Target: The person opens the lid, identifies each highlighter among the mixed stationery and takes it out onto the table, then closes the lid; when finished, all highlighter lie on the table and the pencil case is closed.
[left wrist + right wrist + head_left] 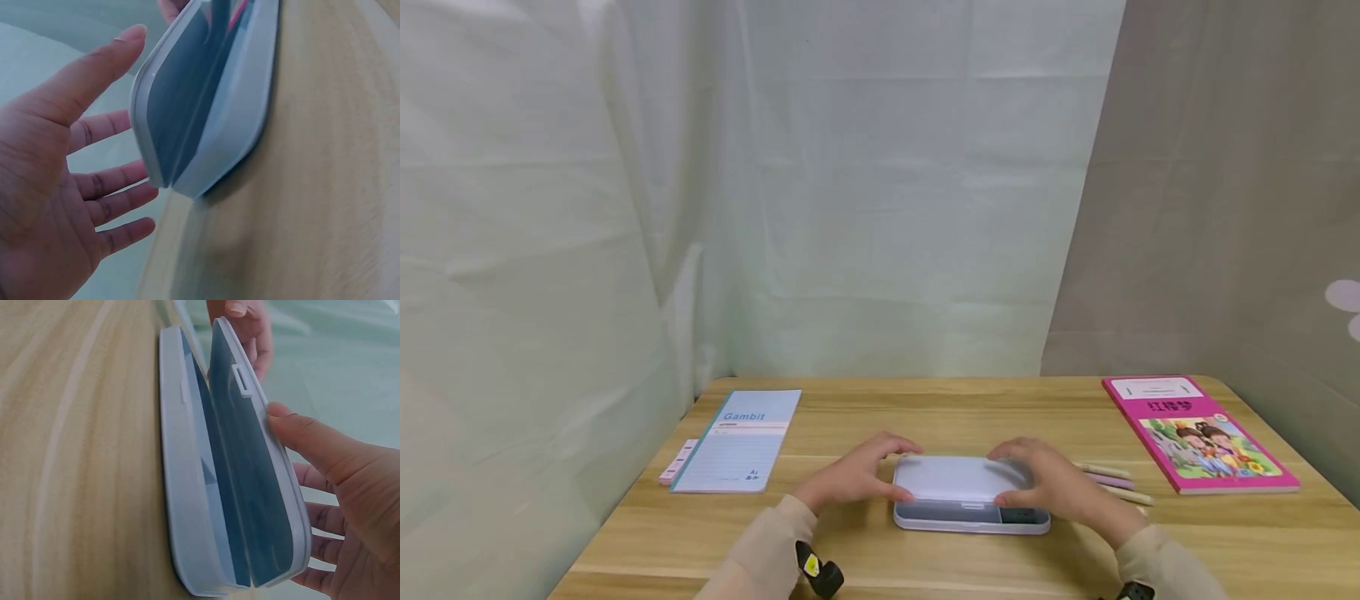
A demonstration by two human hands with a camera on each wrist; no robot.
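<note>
A white pencil case [951,527] lies on the wooden table in front of me, its lid [955,477] tilted partway up over the base. My right hand [1048,483] grips the lid's right end; in the right wrist view the thumb [300,434] lies on the rim and the fingers are behind the lid. At the other end is my left hand [857,477], fingers spread, the tips beside the lid's back and the thumb [100,69] apart from its rim. A dark piece [1017,515] shows in the right part of the base.
Several slim pens [1112,482] lie right of the case, partly behind my right hand. A light blue notebook [737,442] is at the left, over a pink-and-white item [676,463]. A pink picture book [1198,437] lies at the right edge. Curtains [887,208] hang behind the table.
</note>
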